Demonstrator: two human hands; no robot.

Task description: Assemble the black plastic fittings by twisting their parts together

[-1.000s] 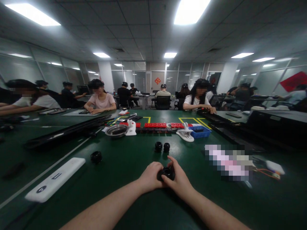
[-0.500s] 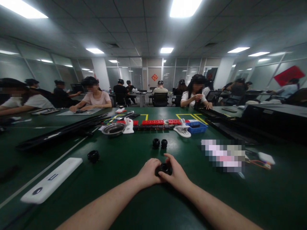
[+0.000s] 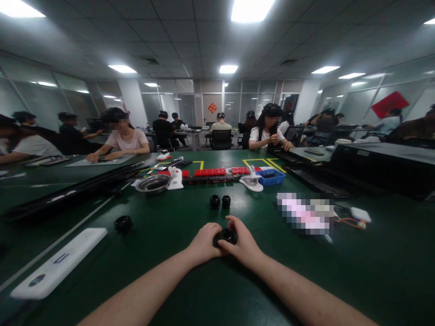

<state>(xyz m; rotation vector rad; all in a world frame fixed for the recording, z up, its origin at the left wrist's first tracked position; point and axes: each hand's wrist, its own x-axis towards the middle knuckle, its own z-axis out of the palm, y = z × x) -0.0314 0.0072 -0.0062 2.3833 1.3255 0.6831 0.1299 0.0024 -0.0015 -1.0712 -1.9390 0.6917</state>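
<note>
Low over the green table (image 3: 278, 271), both hands are closed around one black round fitting (image 3: 227, 234) with a hole in its top. My left hand (image 3: 205, 242) wraps its left side, the fingers partly hidden behind it. My right hand (image 3: 244, 240) grips the right side, thumb across the near edge and index finger raised at the far side. Just beyond them, two similar black ribbed fittings, a left one (image 3: 215, 202) and a right one (image 3: 226, 202), stand side by side. Another black fitting (image 3: 123, 223) lies farther left.
A long white device (image 3: 61, 262) lies at left. Across the table are a metal bowl (image 3: 153, 183), white clamps (image 3: 252, 179), a red strip (image 3: 210, 172) and a blue tray (image 3: 272, 177). Black casings (image 3: 380, 167) flank both sides; co-workers sit opposite.
The view has swung slightly right, so the table's things appear farther left. Both hands keep their hold on the black fitting, with little visible change in grip.
</note>
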